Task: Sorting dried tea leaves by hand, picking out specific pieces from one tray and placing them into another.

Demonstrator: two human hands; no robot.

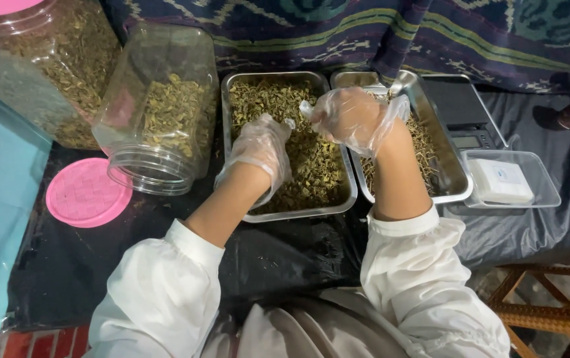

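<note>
- Steel tray, rectangular, sits in front of me on black plastic sheet; it's full of dried greenish-brown herb.
- 2nd steel tray touches it on the right side, w/ more dried bits, partly hidden by my forearm.
- Clear plastic jar lies tilted on its side, left of the 1st tray, mouth toward me, lid off, approx. half full of the same herb.
- Pink round lid lies flat on the sheet just left of the jar's mouth.
- Bigger clear jar w/ pink cap stands at far left, packed w/ herb.
- Digital scale, dark platform, small grey display, sits behind the 2nd tray on the right.
- Clear shallow box w/ a white rectangular pad inside, just right of the 2nd tray; printed mark on the pad too small to make out.
- Patterned dark cloth w/ green stripes hangs behind everything; wooden stool at lower right.
- Left hand, in thin clear glove, is down in the 1st tray, fingers curled narrow into the herb; can't tell if it's gripping a pinch or just touching.
- Right hand, also gloved, hovers above the seam btwn the 2 trays, fingers bunched close together; what's inside them, if anything, I can't tell.
- White sleeves cover both my arms to mid-forearm.
</note>
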